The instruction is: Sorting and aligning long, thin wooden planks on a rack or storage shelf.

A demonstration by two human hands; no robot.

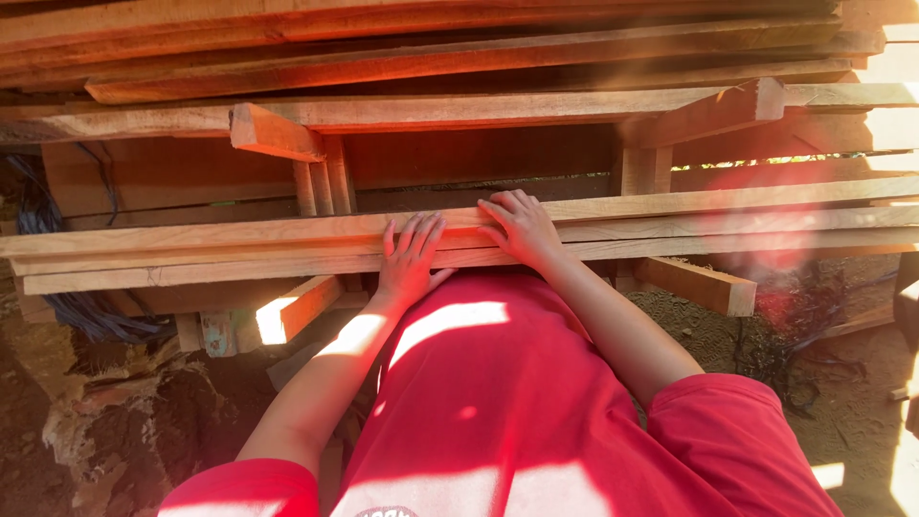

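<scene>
Both flat hands, left hand [410, 260] and right hand [520, 228], were laid with fingers spread on the near plank [230, 247]; nothing was grasped or lifted yet.

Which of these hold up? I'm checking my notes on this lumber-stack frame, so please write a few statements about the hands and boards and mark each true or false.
1. Both hands rest on the same layer of long planks. True.
2. The left hand grips a hammer. False: it lies flat on the wood, fingers spread, holding nothing.
3. The right hand lies palm down on the planks. True.
4. The person wears a blue shirt. False: the shirt is red, with short sleeves.
5. More planks are stacked on crosswise blocks above the hands. True.
</scene>
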